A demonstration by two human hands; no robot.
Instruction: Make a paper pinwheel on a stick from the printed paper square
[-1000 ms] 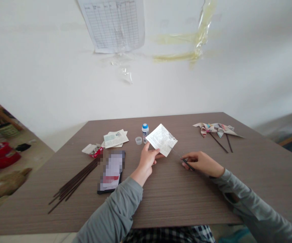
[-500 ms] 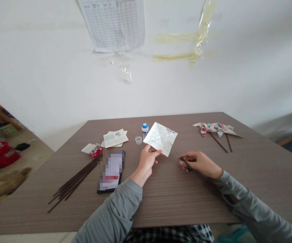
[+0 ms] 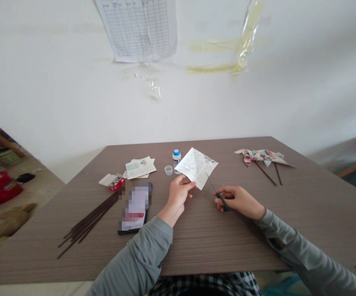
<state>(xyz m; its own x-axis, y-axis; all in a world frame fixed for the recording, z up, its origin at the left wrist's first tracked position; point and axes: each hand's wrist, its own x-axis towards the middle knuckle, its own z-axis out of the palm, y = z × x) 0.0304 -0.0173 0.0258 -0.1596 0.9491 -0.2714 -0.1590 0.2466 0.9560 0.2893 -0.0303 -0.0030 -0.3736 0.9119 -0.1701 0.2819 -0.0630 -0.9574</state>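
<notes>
Between thumb and fingers, my left hand (image 3: 179,193) pinches the near left edge of a square sheet of printed paper (image 3: 197,166), held tilted above the table with faint creases across it. My right hand (image 3: 239,200) grips a pair of dark-handled scissors (image 3: 222,201). Their thin blades point up and left, with the tips at the paper's lower right edge. Whether the blades are parted is too fine to tell. Just behind the paper stands a small white bottle with a blue cap (image 3: 176,158).
Left of the bottle are a small clear cup (image 3: 168,169), stacked paper pieces (image 3: 141,167) and an open red box of small items (image 3: 113,181). Dark thin sticks (image 3: 88,222) lie beside a phone (image 3: 136,209). Two paper pinwheels (image 3: 262,158) on sticks rest at the back right.
My right hand has moved left with the scissors, bringing the blade tips to the paper's edge. The paper has shifted slightly right in my left hand.
</notes>
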